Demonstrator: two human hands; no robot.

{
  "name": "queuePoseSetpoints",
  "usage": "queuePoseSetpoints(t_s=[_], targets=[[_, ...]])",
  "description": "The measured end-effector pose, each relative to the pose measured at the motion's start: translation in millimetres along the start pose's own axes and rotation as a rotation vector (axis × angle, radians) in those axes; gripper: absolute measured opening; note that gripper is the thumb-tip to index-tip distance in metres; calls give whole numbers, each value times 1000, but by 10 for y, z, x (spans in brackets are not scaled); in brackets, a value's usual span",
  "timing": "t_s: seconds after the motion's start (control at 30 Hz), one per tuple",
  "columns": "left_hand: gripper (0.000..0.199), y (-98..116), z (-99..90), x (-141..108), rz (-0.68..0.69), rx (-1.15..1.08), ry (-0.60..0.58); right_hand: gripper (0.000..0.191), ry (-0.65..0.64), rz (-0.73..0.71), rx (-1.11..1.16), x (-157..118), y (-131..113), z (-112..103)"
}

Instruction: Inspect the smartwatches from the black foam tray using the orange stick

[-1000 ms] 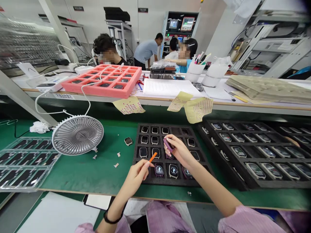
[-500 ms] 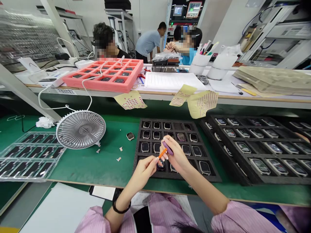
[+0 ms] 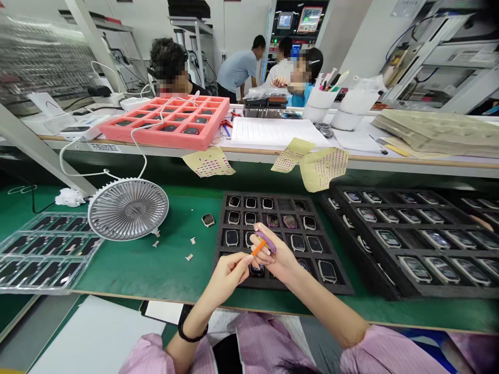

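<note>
My left hand [image 3: 230, 274] pinches the lower end of a thin orange stick [image 3: 259, 248]. Held in the curled fingers of my right hand [image 3: 278, 254] is a small purple piece [image 3: 267, 240], and the stick's upper end meets it. Both hands are over the front part of a black foam tray [image 3: 284, 200], whose compartments hold square watch cases. A watch case in front [image 3: 326, 270] lies at the tray's right corner. One loose watch case [image 3: 208, 220] rests on the green mat left of the tray.
A round grey fan [image 3: 128, 209] stands left, behind a clear plastic tray [image 3: 47, 249] of black parts. More black foam trays [image 3: 413, 241] are stacked right. A shelf edge [image 3: 249, 154] crosses behind, bearing a pink foam tray [image 3: 156, 137]. People are beyond it.
My right hand has turned slightly, with its fingers more curled around the purple piece. The view has shifted a little. Behind the shelf, a person in blue has moved.
</note>
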State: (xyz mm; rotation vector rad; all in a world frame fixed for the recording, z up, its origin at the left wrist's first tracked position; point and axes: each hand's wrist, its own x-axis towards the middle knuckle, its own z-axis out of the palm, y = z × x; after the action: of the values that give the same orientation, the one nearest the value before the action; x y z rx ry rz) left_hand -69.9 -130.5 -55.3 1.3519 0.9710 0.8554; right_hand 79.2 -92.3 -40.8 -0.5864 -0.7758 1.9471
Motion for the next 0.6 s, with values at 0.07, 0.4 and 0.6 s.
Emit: queuePoseSetpoints(t_s=[0.07, 0.4, 0.6], targets=[[55, -13, 16, 0, 14, -18, 1, 35, -18, 63, 92, -1, 21, 23], [49, -33, 57, 59, 31, -72, 167, 27, 223, -112, -131, -33, 142, 51], [44, -62, 17, 70, 33, -78, 268, 28, 219, -257, -516, 58, 180, -83]])
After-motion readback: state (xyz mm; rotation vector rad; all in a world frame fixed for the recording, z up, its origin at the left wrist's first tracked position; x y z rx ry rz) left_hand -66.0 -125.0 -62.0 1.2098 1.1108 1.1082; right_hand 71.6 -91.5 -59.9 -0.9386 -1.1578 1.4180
